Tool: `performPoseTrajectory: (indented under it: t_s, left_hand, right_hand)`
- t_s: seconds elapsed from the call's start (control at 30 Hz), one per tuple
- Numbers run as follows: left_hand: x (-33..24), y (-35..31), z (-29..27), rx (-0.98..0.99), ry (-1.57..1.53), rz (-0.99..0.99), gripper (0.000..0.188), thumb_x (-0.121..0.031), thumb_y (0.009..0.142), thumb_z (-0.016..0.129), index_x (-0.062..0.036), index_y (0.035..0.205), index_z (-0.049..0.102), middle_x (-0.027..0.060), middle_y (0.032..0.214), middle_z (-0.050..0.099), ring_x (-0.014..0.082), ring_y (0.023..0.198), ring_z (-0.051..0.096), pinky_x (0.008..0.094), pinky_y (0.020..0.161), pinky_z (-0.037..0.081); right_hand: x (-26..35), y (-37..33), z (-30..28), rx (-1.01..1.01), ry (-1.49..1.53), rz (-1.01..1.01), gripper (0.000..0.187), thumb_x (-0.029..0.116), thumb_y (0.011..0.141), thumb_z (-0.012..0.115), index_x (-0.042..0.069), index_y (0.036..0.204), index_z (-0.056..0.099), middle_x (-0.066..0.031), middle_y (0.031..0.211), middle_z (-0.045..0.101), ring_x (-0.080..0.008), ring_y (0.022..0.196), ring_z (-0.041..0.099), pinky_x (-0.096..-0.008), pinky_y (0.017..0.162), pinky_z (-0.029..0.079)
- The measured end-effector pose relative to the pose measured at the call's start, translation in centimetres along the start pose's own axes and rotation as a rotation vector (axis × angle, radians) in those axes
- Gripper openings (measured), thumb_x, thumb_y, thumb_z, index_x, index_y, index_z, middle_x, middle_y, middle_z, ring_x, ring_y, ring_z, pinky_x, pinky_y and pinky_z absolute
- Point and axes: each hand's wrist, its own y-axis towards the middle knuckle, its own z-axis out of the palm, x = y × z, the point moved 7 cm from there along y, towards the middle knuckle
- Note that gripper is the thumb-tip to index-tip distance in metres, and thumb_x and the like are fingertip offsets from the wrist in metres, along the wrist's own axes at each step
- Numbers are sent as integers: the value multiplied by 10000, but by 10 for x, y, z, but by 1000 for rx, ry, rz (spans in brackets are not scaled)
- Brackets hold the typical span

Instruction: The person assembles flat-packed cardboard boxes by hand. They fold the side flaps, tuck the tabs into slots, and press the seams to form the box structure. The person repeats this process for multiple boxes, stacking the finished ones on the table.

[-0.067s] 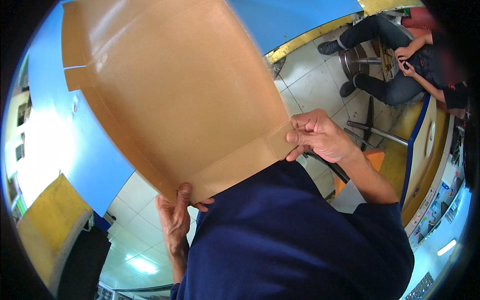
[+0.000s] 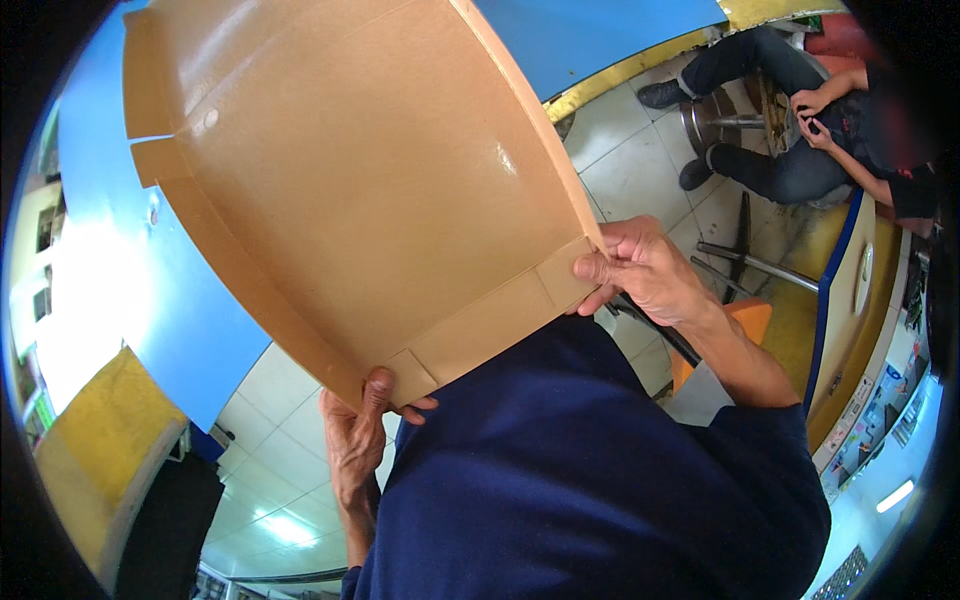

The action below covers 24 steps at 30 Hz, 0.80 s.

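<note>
Brown cardboard tray (image 2: pixel 380 190) fills upper left and centre of frame, over the blue desk (image 2: pixel 610 40). Both hands clamped on its near edge: left hand (image 2: pixel 352 435) pinching the lower-left corner, thumb on top; right hand (image 2: pixel 650 275) gripping the right corner at frame centre-right, thumb on the flap (image 2: pixel 562 277). Seated person (image 2: pixel 780 185), upper right.

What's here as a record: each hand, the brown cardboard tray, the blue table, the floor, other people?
Left hand: thumb over the near-left corner of the glossy brown cardboard tray
Right hand: fingers gripping its near-right corner
Tray: shallow, open-topped, slit in its left side
Table: flat, blue, yellow-edged, partly hidden by the tray
Floor: pale square tiles
Other people: one seated person in dark clothes, upper right
</note>
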Motion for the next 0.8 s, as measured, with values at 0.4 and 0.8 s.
performPoseTrajectory:
  t_s: [0.4, 0.8]
  left_hand:
    - [12, 26, 56, 505, 127, -285, 359, -254, 994, 612, 97, 1065, 640, 189, 846, 729, 200, 624, 683, 298, 560, 560]
    - [-198, -19, 158, 578, 894, 1083, 394, -211, 774, 818, -32, 1103, 696, 144, 984, 722, 332, 817, 712, 393, 742, 580]
  right_hand:
    - [14, -8, -10, 195, 351, -261, 638, 141, 833, 793, 21, 1381, 490, -107, 1227, 648, -236, 1096, 653, -388, 855, 586]
    - [127, -140, -155, -640, -272, -552, 513, -54, 840, 685, -1, 1326, 528, -71, 1203, 654, -187, 1131, 618, -350, 1005, 481]
